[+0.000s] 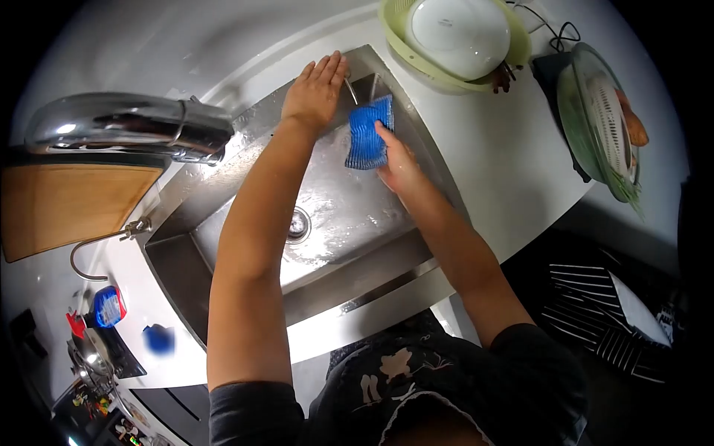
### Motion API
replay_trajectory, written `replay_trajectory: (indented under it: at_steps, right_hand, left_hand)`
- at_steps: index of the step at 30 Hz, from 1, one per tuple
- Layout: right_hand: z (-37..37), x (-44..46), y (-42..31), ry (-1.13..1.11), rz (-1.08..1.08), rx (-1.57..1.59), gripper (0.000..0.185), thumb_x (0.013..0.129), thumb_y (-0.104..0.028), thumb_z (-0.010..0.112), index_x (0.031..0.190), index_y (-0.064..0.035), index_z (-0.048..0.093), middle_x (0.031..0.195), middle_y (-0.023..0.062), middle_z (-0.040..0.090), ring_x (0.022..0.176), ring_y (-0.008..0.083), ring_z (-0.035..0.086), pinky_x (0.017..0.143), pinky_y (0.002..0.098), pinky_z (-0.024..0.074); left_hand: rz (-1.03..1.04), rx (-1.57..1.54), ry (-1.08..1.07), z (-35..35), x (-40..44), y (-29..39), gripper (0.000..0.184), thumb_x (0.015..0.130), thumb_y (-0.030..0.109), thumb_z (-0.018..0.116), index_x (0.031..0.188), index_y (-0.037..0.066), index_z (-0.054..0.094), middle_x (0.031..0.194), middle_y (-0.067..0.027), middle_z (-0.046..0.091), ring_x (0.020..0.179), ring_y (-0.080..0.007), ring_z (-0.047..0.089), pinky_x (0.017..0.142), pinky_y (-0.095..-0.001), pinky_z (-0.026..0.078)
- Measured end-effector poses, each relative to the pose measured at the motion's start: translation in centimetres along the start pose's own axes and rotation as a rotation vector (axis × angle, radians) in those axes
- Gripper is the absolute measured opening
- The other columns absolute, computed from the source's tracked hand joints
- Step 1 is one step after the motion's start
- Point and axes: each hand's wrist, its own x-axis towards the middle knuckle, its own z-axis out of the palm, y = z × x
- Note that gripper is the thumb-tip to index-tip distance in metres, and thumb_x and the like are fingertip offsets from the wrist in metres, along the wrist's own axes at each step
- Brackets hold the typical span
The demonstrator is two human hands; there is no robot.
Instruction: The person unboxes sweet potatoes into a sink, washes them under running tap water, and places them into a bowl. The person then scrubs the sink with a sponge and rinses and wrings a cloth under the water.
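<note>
My right hand (400, 161) grips a blue scrubbing sponge (367, 135) with a ribbed surface, thumb on top, over the far right part of the steel sink (372, 245). My left hand (314, 91) lies palm down over the sink's back ledge, its fingers stretched out. From beside its fingers a thin metal spout (351, 91) points down toward the sponge. What the left palm rests on is hidden. Wet patches and a drain (298, 225) show in the basin.
A chrome faucet (134, 126) arches in from the left, near a wooden board (74, 201) and a small curved tap (89, 256). At the back right, a green basin (398, 37) holds a white bowl (457, 33). A glass bowl (584, 111) stands farther right.
</note>
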Motion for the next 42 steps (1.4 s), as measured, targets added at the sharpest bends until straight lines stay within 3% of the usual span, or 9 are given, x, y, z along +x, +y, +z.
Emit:
replay_trajectory:
  at_steps: [15, 17, 20, 24, 26, 28, 32, 38, 42]
  right_hand:
    - [1.9, -1.6, -2.4, -0.093, 0.166, 0.07, 0.033, 0.078, -0.027, 0.06, 0.102, -0.0045, 0.054, 0.091, 0.0075, 0.061, 0.079, 0.021, 0.058, 0.076, 0.035, 0.0458]
    - [0.1, -2.0, -2.1, -0.18, 0.183, 0.062, 0.032, 0.08, -0.027, 0.058, 0.102, -0.0048, 0.054, 0.091, 0.0073, 0.061, 0.081, 0.0204, 0.058, 0.077, 0.0355, 0.0454]
    - [-1.8, -4.9, -1.9, -0.177, 0.245, -0.053, 0.032, 0.084, -0.025, 0.051, 0.108, -0.0031, 0.052, 0.101, 0.0087, 0.06, 0.091, 0.0218, 0.057, 0.083, 0.0383, 0.0438]
    - [-3.3, -8.4, -0.2, -0.079, 0.292, -0.152, 0.033, 0.085, -0.026, 0.05, 0.109, -0.0033, 0.051, 0.1, 0.0095, 0.06, 0.09, 0.0218, 0.058, 0.082, 0.0379, 0.045]
    - [-3.3, -9.9, 0.8, -0.069, 0.281, -0.207, 0.033, 0.085, -0.027, 0.05, 0.108, -0.0036, 0.052, 0.099, 0.009, 0.06, 0.088, 0.0213, 0.058, 0.08, 0.037, 0.0459]
    - [-2.0, -11.3, 2.1, -0.004, 0.266, -0.242, 0.031, 0.086, -0.027, 0.05, 0.107, -0.0039, 0.052, 0.097, 0.0084, 0.06, 0.086, 0.0209, 0.059, 0.079, 0.0363, 0.0466]
    - [0.0, -12.4, 5.9, 0.017, 0.277, -0.275, 0.03, 0.086, -0.027, 0.05, 0.105, -0.0042, 0.052, 0.094, 0.0078, 0.06, 0.084, 0.0208, 0.059, 0.078, 0.0359, 0.0468]
    - [4.0, -12.9, 11.3, -0.047, 0.347, -0.309, 0.029, 0.084, -0.026, 0.055, 0.102, -0.0038, 0.054, 0.091, 0.0072, 0.06, 0.082, 0.0182, 0.058, 0.076, 0.0331, 0.0464]
    - [5.4, -12.9, 14.3, -0.055, 0.351, -0.362, 0.03, 0.082, -0.025, 0.058, 0.103, -0.0035, 0.054, 0.093, 0.0064, 0.059, 0.082, 0.0161, 0.057, 0.074, 0.0293, 0.0451]
  left_hand:
    - [-0.111, -0.157, 0.095, 0.5, -1.8, 1.2, 0.057, 0.081, 0.007, 0.04, 0.135, 0.011, 0.023, 0.139, -0.0087, 0.026, 0.125, -0.0214, 0.031, 0.104, -0.0328, 0.026]
    - [-0.236, -0.249, 0.193, 0.9, -6.5, 3.0, 0.058, 0.079, 0.007, 0.046, 0.134, 0.011, 0.027, 0.134, -0.0132, 0.034, 0.12, -0.0266, 0.038, 0.1, -0.0347, 0.03]
    - [-0.511, -0.797, 0.028, 0.7, -19.4, 5.6, 0.045, 0.075, 0.011, 0.053, 0.119, 0.007, 0.046, 0.107, -0.0148, 0.052, 0.097, -0.0305, 0.05, 0.086, -0.0406, 0.039]
    - [-1.178, -0.6, -0.452, 7.3, -38.6, 3.2, 0.025, 0.077, 0.014, 0.052, 0.1, 0.005, 0.055, 0.096, -0.016, 0.056, 0.094, -0.0317, 0.055, 0.08, -0.0398, 0.045]
    - [-1.384, -0.288, -0.506, 11.9, -46.7, 1.7, 0.02, 0.078, 0.017, 0.052, 0.095, 0.006, 0.057, 0.091, -0.0147, 0.058, 0.088, -0.0303, 0.057, 0.073, -0.0398, 0.047]
    - [-1.468, -0.543, -0.754, 7.6, -46.2, -1.3, 0.049, 0.074, 0.028, 0.062, 0.111, 0.001, 0.043, 0.112, -0.0203, 0.047, 0.103, -0.0338, 0.051, 0.086, -0.0389, 0.044]
    - [-1.474, -0.547, -0.978, 11.4, -48.6, -2.9, 0.049, 0.076, 0.034, 0.06, 0.114, 0.008, 0.044, 0.115, -0.014, 0.049, 0.108, -0.0306, 0.05, 0.087, -0.0379, 0.044]
    - [-1.206, -0.528, -0.955, 12.3, -49.6, -3.8, 0.032, 0.083, 0.033, 0.052, 0.107, 0.012, 0.051, 0.117, -0.0117, 0.048, 0.102, -0.0303, 0.053, 0.087, -0.0374, 0.043]
    - [-1.039, -0.51, -0.612, 13.6, -51.9, -3.6, 0.027, 0.087, 0.03, 0.044, 0.107, 0.014, 0.051, 0.102, -0.0157, 0.057, 0.093, -0.0301, 0.057, 0.082, -0.0402, 0.043]
